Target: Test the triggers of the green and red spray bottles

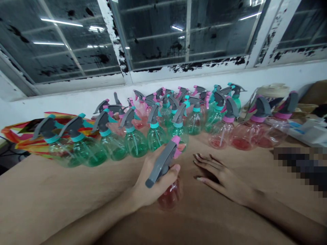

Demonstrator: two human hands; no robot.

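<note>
My left hand point(150, 178) is wrapped round a pink spray bottle point(170, 196) with a grey trigger head and a pink collar, holding it just above the brown table point(51, 200). My right hand point(219, 177) lies flat on the table to the right of it, fingers stretched out and holding nothing. Just beyond both hands stand several green spray bottles point(135, 141) with teal collars, and several pink spray bottles point(222, 136) stand further right.
Rows of more spray bottles fill the back of the table up to the white wall under a window with peeling frames. A colourful bag point(17, 134) lies at the far left. Boxes and papers point(309, 131) sit at the far right.
</note>
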